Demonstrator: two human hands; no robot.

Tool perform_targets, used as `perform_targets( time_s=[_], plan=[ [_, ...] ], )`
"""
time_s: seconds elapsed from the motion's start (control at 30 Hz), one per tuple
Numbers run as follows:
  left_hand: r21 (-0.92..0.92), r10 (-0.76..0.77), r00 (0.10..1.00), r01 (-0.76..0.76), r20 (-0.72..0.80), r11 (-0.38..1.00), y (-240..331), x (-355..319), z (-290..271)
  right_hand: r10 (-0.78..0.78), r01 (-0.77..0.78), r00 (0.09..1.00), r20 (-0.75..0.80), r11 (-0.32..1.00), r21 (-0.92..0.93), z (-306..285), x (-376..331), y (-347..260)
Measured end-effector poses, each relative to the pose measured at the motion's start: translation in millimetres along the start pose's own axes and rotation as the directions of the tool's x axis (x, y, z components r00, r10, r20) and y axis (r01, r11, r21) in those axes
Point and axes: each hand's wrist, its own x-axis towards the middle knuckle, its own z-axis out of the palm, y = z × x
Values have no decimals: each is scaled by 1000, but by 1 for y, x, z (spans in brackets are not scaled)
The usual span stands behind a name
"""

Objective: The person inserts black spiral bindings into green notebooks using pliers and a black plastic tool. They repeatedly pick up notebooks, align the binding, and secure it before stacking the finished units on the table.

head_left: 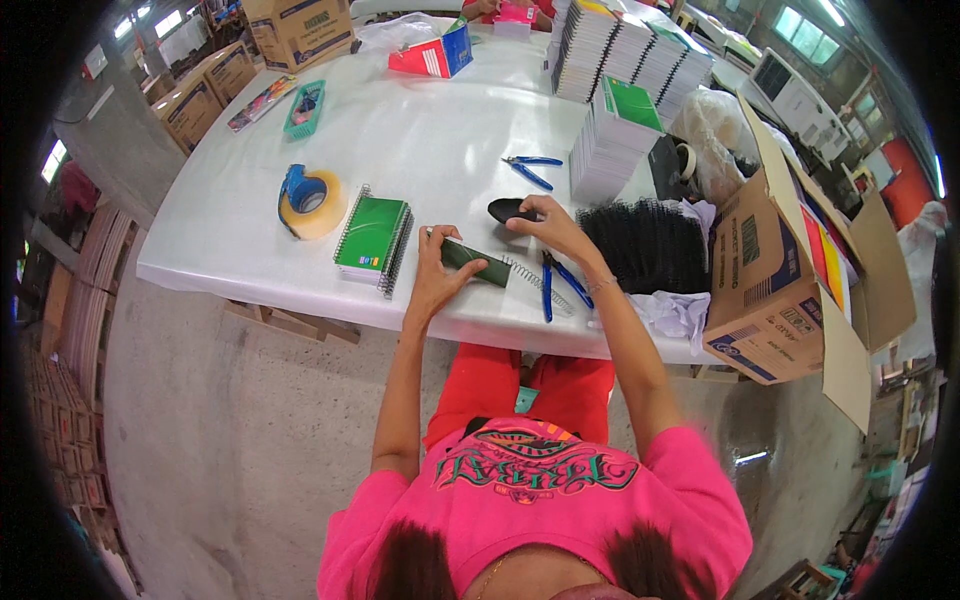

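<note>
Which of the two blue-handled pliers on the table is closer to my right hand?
The blue-handled pliers at the table's near edge, just below your right hand beside the wire spiral. The other pliers lie farther up, left of the notebook stack.

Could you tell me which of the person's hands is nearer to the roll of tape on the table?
Left. The left hand presses the green notebook, with the tape roll further to its left. The right hand is farther right, beside the black spirals.

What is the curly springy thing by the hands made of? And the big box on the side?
The spiral coil looks like thin metal wire: grey, with a slight shine, wound in even loops beside the dark green notebook under the left hand. The big box looks like cardboard: matte brown, with folded flaps and raw edges.
</note>
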Motion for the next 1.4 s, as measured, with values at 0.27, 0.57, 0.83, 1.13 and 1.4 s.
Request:
perform_targets(
  time_s=[0.27,0.57,0.83,1.13,1.4],
  plan=[
    [-12,43,999,-44,-6,999,-2,-1,4,-314,-115,894,318,527,842,-23,-65,-13],
    [0,19,1000,-19,22,1000,-2,-1,3,-51,-82,927,371,939,335,-30,-71,-39],
    [-7,34,999,-33,24,999,-10,-3,1,49,-62,986,159,995,81,-20,-76,-38],
    [-245,-121,989,139,85,960,0,-2,5,93,-92,996,-5,993,76,-8,-71,-23],
    [-237,-96,989,122,117,964,-8,-2,4,-10,-106,982,188,796,596,-5,-77,-35]
  ],
)
